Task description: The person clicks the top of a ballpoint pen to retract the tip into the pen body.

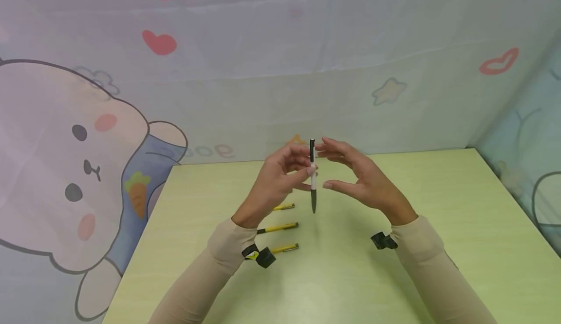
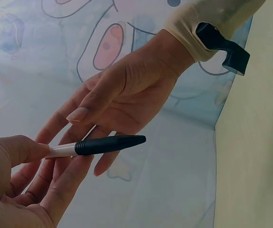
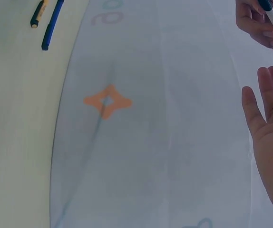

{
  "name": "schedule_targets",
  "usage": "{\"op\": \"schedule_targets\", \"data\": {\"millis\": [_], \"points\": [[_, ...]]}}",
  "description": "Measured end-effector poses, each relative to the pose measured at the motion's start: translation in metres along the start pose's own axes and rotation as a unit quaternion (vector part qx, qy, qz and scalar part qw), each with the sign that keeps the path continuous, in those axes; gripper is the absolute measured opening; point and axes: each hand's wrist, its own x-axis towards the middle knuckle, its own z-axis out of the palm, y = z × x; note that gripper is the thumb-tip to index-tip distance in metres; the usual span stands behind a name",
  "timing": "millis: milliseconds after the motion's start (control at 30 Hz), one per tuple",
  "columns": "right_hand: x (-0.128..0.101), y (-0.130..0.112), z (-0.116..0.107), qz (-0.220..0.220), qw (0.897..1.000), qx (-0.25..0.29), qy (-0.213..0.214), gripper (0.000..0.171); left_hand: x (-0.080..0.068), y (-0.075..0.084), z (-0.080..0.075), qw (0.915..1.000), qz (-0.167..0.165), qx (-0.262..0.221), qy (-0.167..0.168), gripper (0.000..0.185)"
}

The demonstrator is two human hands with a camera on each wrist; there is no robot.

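Note:
A white pen with a black clip end and dark grip (image 1: 313, 180) is held upright above the table, tip downward. My left hand (image 1: 282, 175) pinches its white barrel between thumb and fingers; in the left wrist view the dark tapered tip of the pen (image 2: 110, 144) points away from that hand. Just right of the pen is my right hand (image 1: 361, 175), fingers extended and thumb apart, holding nothing. From the right wrist view, the right hand (image 3: 272, 128) shows a bare palm, with the left hand (image 3: 262, 23) and pen beyond its fingertips.
Several yellow pens (image 1: 278, 227) lie in a column on the light green table (image 1: 350, 275), partly hidden by my left hand and sleeve. A blue pen (image 3: 53, 26) lies near the table's far edge. Behind hangs a printed cloth backdrop (image 1: 263, 80).

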Motion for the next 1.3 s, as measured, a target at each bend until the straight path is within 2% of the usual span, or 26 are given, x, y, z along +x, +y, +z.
{"op": "schedule_targets", "data": {"millis": [200,433,533,700,800,1033,1300], "points": [[-0.005,-0.001,-0.002,0.013,1.000,0.014,0.009,0.090,-0.003,-0.003,-0.006,0.9999,-0.006,-0.008,0.013,0.029],[-0.008,-0.022,-0.003,0.020,0.999,0.036,0.020,0.083,-0.005,-0.006,-0.012,0.9992,-0.023,-0.018,0.029,0.030],[-0.011,-0.021,-0.005,0.012,0.999,0.034,0.028,0.075,-0.005,-0.008,-0.016,0.9989,-0.026,-0.017,0.034,0.031],[-0.017,-0.019,-0.006,-0.027,0.999,0.029,0.033,0.063,-0.006,-0.012,-0.023,0.9985,-0.032,-0.008,0.043,0.031],[-0.025,-0.017,-0.005,-0.042,0.998,0.028,0.035,0.064,-0.006,-0.015,-0.028,0.9984,-0.035,0.003,0.045,0.030],[-0.045,-0.007,-0.004,-0.034,0.998,0.023,0.043,0.066,-0.005,-0.024,-0.042,0.9976,-0.042,0.024,0.050,0.028],[-0.052,-0.020,-0.002,-0.035,0.998,0.032,0.046,0.063,0.001,-0.035,-0.057,0.9958,-0.056,0.046,0.056,0.035]]}}
